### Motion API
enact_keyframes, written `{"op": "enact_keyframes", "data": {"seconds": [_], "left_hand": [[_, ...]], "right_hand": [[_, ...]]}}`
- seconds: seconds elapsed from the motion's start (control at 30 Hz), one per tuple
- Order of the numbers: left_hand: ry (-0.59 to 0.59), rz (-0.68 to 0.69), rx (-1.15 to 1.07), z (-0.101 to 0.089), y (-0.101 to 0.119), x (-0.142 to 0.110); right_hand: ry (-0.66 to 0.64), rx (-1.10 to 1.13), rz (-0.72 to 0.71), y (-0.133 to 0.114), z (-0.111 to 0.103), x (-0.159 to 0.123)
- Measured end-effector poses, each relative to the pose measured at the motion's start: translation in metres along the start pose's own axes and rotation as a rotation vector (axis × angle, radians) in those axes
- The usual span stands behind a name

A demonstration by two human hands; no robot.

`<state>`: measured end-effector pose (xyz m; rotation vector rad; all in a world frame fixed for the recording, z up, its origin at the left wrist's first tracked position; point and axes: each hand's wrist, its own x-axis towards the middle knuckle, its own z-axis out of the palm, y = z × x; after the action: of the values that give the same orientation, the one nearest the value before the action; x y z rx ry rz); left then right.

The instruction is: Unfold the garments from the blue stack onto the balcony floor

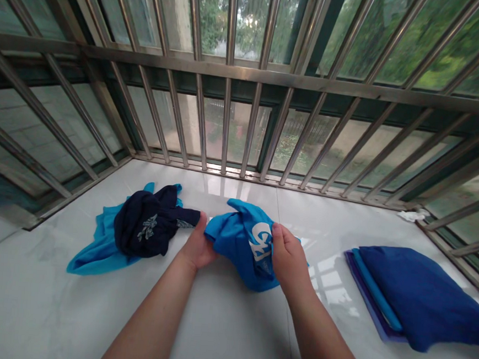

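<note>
Between my hands is a crumpled bright blue garment point(236, 245) with large white lettering on it. My left hand point(201, 247) is closed on its left edge, with the thumb up. My right hand point(289, 255) pinches the garment beside the lettering, thumb on top. To the left lies a bunched navy garment point(136, 226) with a pale print; one end of it reaches my left thumb, and I cannot tell whether it is gripped too. Under the navy one spreads a lighter blue garment point(92, 259).
At right, a stack of folded clothes has a dark blue piece point(417, 293) on top, its loose end trailing right. Metal bars point(248, 74) stand before the windows along the back and sides. A crumpled white scrap point(413, 216) lies in the right corner of the glossy white tiled surface point(227, 333).
</note>
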<state>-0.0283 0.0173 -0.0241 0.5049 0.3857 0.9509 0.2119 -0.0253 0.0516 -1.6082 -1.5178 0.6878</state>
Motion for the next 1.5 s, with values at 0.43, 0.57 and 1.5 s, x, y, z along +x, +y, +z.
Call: {"op": "enact_keyframes", "data": {"seconds": [0.43,0.57,1.5], "left_hand": [[0.037,0.128,0.008,-0.021,-0.003,-0.011],[-0.084,0.04,0.071,-0.03,-0.01,-0.018],[0.096,0.067,-0.246,0.015,0.018,-0.019]], "right_hand": [[-0.32,0.582,0.389,-0.01,-0.002,-0.001],[-0.418,0.094,0.1,-0.015,0.003,-0.01],[-0.34,-0.531,-0.171,0.02,0.007,-0.001]]}}
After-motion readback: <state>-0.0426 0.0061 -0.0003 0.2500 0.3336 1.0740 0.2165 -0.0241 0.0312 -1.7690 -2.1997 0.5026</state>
